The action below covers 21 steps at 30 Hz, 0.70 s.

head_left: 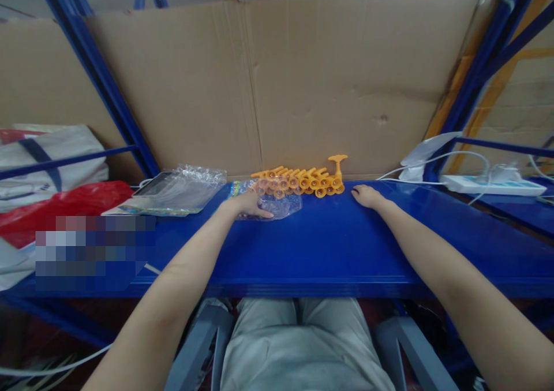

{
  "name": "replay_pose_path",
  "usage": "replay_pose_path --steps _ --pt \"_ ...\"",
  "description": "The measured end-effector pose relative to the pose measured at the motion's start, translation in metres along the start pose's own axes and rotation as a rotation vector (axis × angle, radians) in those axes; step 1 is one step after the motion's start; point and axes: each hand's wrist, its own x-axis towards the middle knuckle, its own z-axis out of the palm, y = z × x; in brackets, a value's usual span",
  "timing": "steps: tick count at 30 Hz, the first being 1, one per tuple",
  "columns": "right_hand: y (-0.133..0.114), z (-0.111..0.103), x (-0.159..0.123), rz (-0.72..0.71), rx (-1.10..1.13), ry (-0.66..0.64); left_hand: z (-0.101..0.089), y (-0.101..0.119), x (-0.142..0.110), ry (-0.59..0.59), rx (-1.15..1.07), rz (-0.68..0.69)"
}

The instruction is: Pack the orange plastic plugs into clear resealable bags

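A row of several orange plastic pieces (303, 180) lies along the back of the blue shelf (329, 246), with one orange piece (337, 168) standing upright at the row's right end. My left hand (249, 204) rests with fingers flat on a small clear plastic bag (281, 205) just in front of the row's left end. My right hand (367, 196) lies on the bare shelf, fingers stretched out and holding nothing, a short way right of the row.
A stack of clear plastic bags (177, 190) lies left of my left hand. Red and white bags (60, 200) crowd the far left. A white power strip (493, 184) with cables sits at the right. Cardboard (281, 85) lines the back.
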Motion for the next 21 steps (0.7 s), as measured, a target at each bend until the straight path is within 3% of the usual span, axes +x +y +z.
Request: replay_pose_path --steps 4,12,16,21 --pt "0.003 0.002 0.005 -0.030 -0.006 -0.001 0.001 0.000 0.000 -0.007 -0.066 -0.029" --pt "0.008 -0.012 0.029 -0.107 -0.016 -0.055 0.009 -0.006 0.012 0.161 -0.075 -0.012" --pt "0.000 -0.025 0.043 -0.094 -0.005 -0.060 0.010 -0.005 0.010 0.184 -0.095 -0.021" --pt "-0.017 -0.032 0.057 -0.095 0.100 0.031 0.007 -0.001 0.003 0.176 -0.108 -0.034"
